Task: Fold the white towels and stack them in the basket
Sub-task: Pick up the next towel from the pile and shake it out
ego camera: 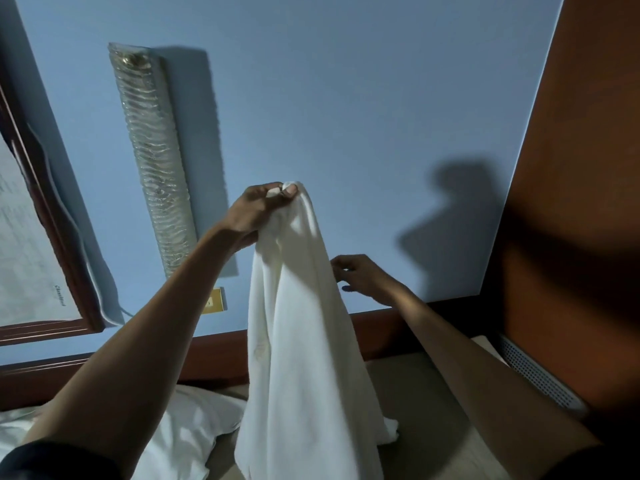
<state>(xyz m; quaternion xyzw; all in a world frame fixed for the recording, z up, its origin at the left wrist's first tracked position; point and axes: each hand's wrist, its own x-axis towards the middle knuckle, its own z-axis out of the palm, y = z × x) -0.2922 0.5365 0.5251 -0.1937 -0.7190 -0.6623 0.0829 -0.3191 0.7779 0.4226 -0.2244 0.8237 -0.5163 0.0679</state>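
Note:
A white towel [304, 341] hangs in front of me, bunched at the top and draping down to the bed. My left hand [258, 211] is raised and pinches the towel's top corner between thumb and fingers. My right hand [363, 275] sits lower, just right of the hanging cloth, its fingers loosely curled beside the towel's right edge and holding nothing that I can see. No basket is in view.
A white pillow [187, 431] lies at lower left on the beige bed [426, 403]. A dark wooden headboard [214, 355] runs along the blue wall. A glass wall lamp [152, 157] and a framed picture [31, 244] hang at left. An orange-brown panel [575, 202] stands at right.

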